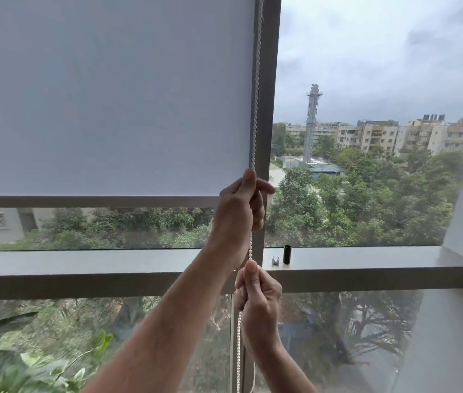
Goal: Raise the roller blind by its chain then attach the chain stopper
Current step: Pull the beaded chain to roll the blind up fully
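Beaded white chain [256, 109], taut, in the curled fingers of left hand [239, 211] and right hand [258, 302].

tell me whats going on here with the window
A person is working the blind by its bead chain. The left hand grips the chain higher up, the right hand pinches it just below. The blind's bottom edge hangs partway down the window, above the ledge. A small black cylinder and a small clear piece sit untouched on the ledge.
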`<state>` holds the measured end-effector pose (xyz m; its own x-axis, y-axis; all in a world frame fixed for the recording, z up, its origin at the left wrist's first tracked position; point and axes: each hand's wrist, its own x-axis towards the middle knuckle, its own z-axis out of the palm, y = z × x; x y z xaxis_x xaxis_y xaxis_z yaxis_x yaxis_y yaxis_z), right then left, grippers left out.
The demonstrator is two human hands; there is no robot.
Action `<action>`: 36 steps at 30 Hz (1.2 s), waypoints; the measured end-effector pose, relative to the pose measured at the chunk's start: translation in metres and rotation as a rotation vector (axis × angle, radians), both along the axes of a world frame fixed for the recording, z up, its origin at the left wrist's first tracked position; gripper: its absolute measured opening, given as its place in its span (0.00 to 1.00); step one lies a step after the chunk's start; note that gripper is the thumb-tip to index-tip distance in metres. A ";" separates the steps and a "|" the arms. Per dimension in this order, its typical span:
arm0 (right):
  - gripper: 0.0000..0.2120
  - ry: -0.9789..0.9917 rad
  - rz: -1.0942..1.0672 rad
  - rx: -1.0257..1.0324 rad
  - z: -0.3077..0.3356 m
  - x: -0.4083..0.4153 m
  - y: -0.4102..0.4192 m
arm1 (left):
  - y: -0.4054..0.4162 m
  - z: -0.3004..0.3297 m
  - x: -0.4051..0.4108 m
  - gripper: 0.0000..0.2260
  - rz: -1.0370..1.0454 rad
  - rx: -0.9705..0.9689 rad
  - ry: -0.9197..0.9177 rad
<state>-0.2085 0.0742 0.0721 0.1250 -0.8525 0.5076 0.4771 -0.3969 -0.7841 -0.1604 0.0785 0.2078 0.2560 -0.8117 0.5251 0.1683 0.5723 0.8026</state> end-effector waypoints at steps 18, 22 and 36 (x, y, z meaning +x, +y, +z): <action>0.20 0.050 0.121 -0.175 0.139 -0.018 -0.054 | -0.003 -0.073 -0.007 0.17 0.241 -0.064 -0.012; 0.19 0.078 0.266 -0.110 0.173 -0.004 -0.044 | -0.014 -0.105 0.005 0.17 0.295 0.051 -0.055; 0.19 0.022 -0.175 -0.157 0.088 0.011 -0.059 | -0.030 -0.151 0.042 0.34 0.295 0.285 -0.159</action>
<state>-0.1976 0.0154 0.1599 -0.0052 -0.7730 0.6344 0.3734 -0.5900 -0.7159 -0.1181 0.0486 0.0572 0.4327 -0.8341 0.3421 -0.1074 0.3290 0.9382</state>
